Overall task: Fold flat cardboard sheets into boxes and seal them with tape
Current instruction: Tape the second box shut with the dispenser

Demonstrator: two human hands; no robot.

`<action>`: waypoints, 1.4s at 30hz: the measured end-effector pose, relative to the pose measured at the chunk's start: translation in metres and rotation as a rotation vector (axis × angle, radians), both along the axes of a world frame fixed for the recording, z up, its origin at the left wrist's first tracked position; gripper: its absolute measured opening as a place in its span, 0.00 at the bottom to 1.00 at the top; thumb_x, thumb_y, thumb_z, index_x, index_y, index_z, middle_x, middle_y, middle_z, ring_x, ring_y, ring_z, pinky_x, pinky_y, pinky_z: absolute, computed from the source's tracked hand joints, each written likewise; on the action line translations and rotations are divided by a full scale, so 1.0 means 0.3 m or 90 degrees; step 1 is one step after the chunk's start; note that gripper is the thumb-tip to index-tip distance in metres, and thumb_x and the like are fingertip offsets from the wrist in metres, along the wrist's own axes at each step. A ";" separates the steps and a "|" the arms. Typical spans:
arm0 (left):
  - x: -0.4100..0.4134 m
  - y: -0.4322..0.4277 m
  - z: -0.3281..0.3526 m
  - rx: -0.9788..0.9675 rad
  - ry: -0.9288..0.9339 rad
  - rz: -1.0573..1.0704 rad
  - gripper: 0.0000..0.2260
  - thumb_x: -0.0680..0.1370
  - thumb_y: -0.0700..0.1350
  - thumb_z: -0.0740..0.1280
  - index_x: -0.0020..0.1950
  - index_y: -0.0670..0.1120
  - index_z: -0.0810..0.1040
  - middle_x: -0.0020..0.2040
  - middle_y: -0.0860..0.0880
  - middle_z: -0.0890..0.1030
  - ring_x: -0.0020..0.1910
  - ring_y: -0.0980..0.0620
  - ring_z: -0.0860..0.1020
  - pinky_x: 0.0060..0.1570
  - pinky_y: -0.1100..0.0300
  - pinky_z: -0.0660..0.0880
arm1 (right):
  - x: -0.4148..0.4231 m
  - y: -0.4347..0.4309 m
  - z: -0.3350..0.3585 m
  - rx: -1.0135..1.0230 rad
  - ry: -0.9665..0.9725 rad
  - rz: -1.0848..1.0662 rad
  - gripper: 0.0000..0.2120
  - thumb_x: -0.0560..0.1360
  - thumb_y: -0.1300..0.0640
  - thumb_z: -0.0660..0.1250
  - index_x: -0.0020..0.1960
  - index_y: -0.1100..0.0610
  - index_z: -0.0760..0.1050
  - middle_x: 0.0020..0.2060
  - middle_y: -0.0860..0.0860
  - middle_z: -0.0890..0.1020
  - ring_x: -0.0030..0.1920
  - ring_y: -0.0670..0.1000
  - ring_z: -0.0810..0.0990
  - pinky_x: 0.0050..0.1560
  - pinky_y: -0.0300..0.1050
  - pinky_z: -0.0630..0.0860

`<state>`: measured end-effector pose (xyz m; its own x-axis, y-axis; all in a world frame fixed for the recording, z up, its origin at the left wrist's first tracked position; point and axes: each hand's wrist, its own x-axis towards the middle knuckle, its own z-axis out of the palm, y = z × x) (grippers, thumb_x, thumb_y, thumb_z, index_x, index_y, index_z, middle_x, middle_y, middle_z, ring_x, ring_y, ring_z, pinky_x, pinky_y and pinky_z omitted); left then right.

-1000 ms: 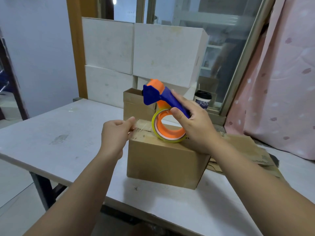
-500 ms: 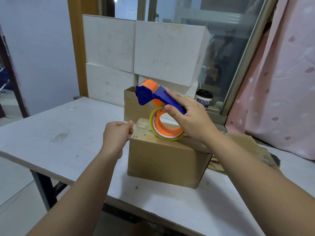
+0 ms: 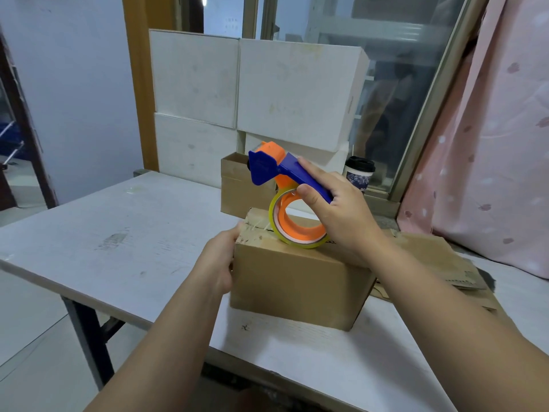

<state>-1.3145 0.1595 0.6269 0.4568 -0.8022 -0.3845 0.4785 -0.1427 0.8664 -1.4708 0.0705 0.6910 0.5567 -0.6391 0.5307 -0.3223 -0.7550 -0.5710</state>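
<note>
The left hand is set against the left end of the cardboard box, with the thumb up at the top left edge; its fingers are hidden behind the back of the hand. Its bare forearm reaches in from below and left of the box. The right hand is over the box top, fingers and thumb wrapped round the blue handle of the tape dispenser. Its forearm comes in from the lower right, crossing the box's right end
</note>
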 end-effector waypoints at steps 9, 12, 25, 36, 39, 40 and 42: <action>-0.019 0.023 0.019 -0.174 -0.375 0.226 0.12 0.80 0.39 0.60 0.61 0.51 0.74 0.59 0.53 0.77 0.59 0.55 0.75 0.52 0.64 0.72 | 0.000 0.006 0.003 0.030 -0.006 0.008 0.29 0.71 0.34 0.56 0.71 0.36 0.63 0.55 0.52 0.75 0.50 0.43 0.73 0.48 0.31 0.66; -0.082 0.045 0.001 -0.148 -0.498 0.152 0.17 0.81 0.49 0.59 0.71 0.50 0.70 0.68 0.53 0.73 0.67 0.55 0.70 0.61 0.64 0.65 | 0.001 -0.002 0.004 0.027 -0.005 0.007 0.25 0.75 0.38 0.59 0.71 0.37 0.63 0.55 0.51 0.75 0.49 0.40 0.72 0.46 0.25 0.65; -0.077 0.034 -0.028 -0.020 -0.968 0.033 0.33 0.77 0.66 0.44 0.75 0.48 0.62 0.73 0.50 0.66 0.73 0.51 0.63 0.66 0.55 0.65 | -0.010 -0.010 0.013 0.016 0.024 0.024 0.30 0.71 0.34 0.55 0.72 0.38 0.62 0.60 0.52 0.76 0.57 0.48 0.73 0.54 0.33 0.67; -0.060 0.013 -0.028 0.027 -1.063 0.011 0.26 0.79 0.51 0.43 0.74 0.49 0.65 0.74 0.53 0.64 0.74 0.57 0.59 0.64 0.60 0.65 | -0.017 -0.009 0.112 -0.075 0.175 0.076 0.23 0.77 0.46 0.64 0.72 0.42 0.65 0.52 0.34 0.73 0.50 0.40 0.71 0.50 0.24 0.63; -0.059 0.013 -0.025 0.045 -1.073 -0.005 0.22 0.82 0.49 0.45 0.75 0.50 0.63 0.75 0.54 0.62 0.74 0.58 0.57 0.65 0.62 0.63 | -0.048 -0.025 0.110 -0.060 0.178 0.075 0.23 0.77 0.45 0.64 0.71 0.40 0.65 0.55 0.35 0.75 0.52 0.40 0.73 0.54 0.34 0.68; -0.060 0.013 -0.023 0.051 -1.079 -0.006 0.22 0.81 0.49 0.45 0.75 0.50 0.63 0.75 0.55 0.61 0.74 0.58 0.57 0.65 0.62 0.63 | -0.067 -0.034 0.111 -0.050 0.178 0.072 0.23 0.77 0.44 0.64 0.71 0.40 0.65 0.54 0.33 0.74 0.51 0.36 0.73 0.52 0.34 0.68; -0.066 0.010 -0.017 0.060 -1.093 -0.013 0.21 0.82 0.49 0.47 0.75 0.51 0.62 0.75 0.55 0.61 0.74 0.58 0.56 0.65 0.62 0.64 | -0.104 -0.042 0.110 -0.031 0.181 0.066 0.23 0.76 0.44 0.63 0.71 0.39 0.65 0.48 0.28 0.71 0.46 0.27 0.71 0.46 0.27 0.65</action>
<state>-1.3343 0.1626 0.6217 0.3543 -0.8176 0.4538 -0.9183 -0.2127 0.3338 -1.5020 0.0577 0.7241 0.7481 -0.5491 0.3726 -0.3841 -0.8162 -0.4317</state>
